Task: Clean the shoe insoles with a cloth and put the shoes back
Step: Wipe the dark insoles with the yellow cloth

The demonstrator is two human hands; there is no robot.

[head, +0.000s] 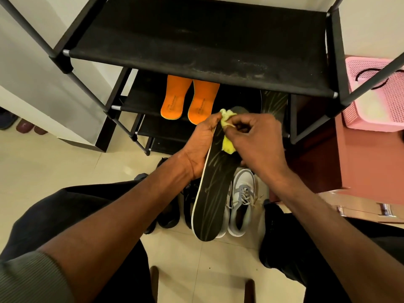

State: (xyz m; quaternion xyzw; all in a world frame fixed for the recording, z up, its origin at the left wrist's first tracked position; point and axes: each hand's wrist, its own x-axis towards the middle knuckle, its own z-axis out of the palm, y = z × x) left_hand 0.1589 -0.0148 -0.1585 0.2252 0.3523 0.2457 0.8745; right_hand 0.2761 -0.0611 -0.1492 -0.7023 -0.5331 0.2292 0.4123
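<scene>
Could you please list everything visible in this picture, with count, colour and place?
black insole: one held, black with pale streaks and a white edge, over the shoes.
second black insole: one, on the rack behind the hands.
cloth: one, yellow, on the held insole.
orange insoles: two, side by side on a lower shelf.
shoe rack: one, black with dusty fabric shelves.
grey and white sneakers: a pair, on the floor, partly hidden.
black shoes: on the floor, left of the sneakers; count unclear.
pink basket: one, at right.
left hand: holds the insole's edge.
right hand: grips the cloth.
</scene>
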